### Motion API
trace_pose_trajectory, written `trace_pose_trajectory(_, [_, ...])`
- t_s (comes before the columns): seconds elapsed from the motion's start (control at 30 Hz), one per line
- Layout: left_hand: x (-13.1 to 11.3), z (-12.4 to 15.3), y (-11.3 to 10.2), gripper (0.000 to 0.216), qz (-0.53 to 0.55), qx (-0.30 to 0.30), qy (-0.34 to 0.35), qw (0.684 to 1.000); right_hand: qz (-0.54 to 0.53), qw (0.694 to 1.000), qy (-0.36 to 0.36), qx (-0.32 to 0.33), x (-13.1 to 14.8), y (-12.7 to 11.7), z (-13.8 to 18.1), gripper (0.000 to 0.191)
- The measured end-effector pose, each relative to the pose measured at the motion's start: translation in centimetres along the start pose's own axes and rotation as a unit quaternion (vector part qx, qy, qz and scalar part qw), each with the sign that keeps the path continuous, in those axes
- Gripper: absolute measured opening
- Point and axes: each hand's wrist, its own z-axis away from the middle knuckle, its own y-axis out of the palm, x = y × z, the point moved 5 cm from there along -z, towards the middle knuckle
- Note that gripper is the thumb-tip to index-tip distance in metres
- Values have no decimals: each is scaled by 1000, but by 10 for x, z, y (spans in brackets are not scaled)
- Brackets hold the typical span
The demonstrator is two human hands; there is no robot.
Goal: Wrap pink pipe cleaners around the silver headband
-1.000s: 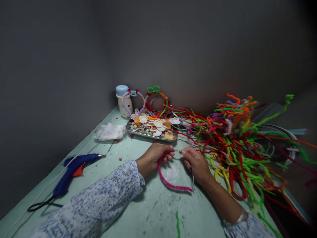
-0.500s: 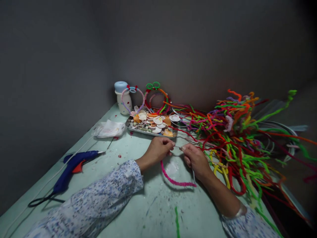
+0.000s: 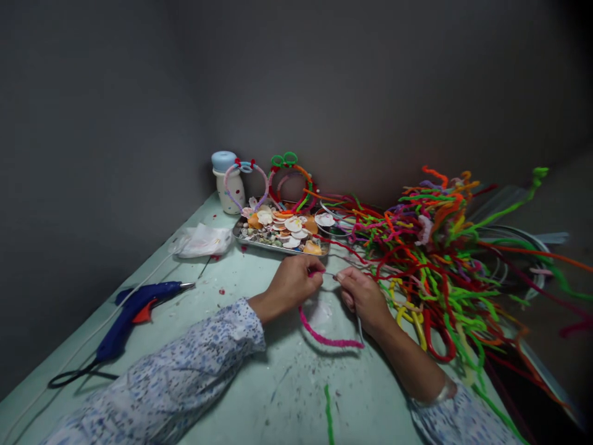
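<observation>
My left hand (image 3: 293,283) is closed in a pinch on one end of a pink pipe cleaner (image 3: 324,337), which curves down onto the table in front of me. My right hand (image 3: 362,296) is also closed; it pinches a thin silver wire (image 3: 359,326), a bare hoop whose end meets the pink pipe cleaner between my two hands. The hands sit a few centimetres apart over the pale green table (image 3: 259,395).
A blue glue gun (image 3: 134,309) with its cord lies at the left. A metal tray of shells (image 3: 278,233), finished pipe-cleaner hoops (image 3: 290,179), a small white bottle (image 3: 227,182) and a plastic bag (image 3: 204,241) stand behind. A large heap of coloured pipe cleaners (image 3: 440,253) fills the right side.
My left hand has moved up along the pink pipe cleaner and closed tighter on its end near the wire. The view has shifted slightly down.
</observation>
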Motion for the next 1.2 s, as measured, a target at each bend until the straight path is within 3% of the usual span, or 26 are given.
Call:
trace_pose_trajectory(0.27, [-11, 3, -3, 22, -146, 9, 109, 983, 2, 1000, 5, 6, -4, 0, -2, 23])
trace_pose_trajectory(0.37, [-10, 4, -2, 21, -199, 21, 122, 972, 1, 1000, 3, 15, -4, 1, -2, 23])
trace_pose_trajectory(0.47, [-8, 2, -2, 22, -176, 21, 119, 977, 12, 1000, -4, 14, -2, 2, -1, 23])
trace_pose_trajectory(0.53, [-3, -2, -3, 20, -89, 17, 82, 992, 27, 1000, -14, -2, 0, 3, 1, 24])
trace_pose_trajectory(0.6, [9, -6, 0, 15, 48, 40, -24, 998, 47, 998, -29, -31, 2, 3, 3, 24])
trace_pose_trajectory(0.7, [20, -7, 8, 28, 265, 67, -153, 950, 79, 994, -62, -44, 4, 6, 7, 24])
trace_pose_trajectory(0.77, [23, -6, 13, 33, 339, 83, -207, 914, 107, 990, -77, -50, 5, 7, 9, 24])
trace_pose_trajectory(0.87, [26, -3, 15, 26, 378, 87, -267, 882, 149, 983, -98, -51, 6, 8, 10, 25])
trace_pose_trajectory(0.97, [27, -1, 14, 21, 381, 98, -289, 873, 181, 975, -113, -59, 7, 8, 11, 26])
trace_pose_trajectory(1.2, [26, -3, 11, 26, 310, 92, -227, 918, 148, 985, -75, -38, 3, 9, 10, 25])
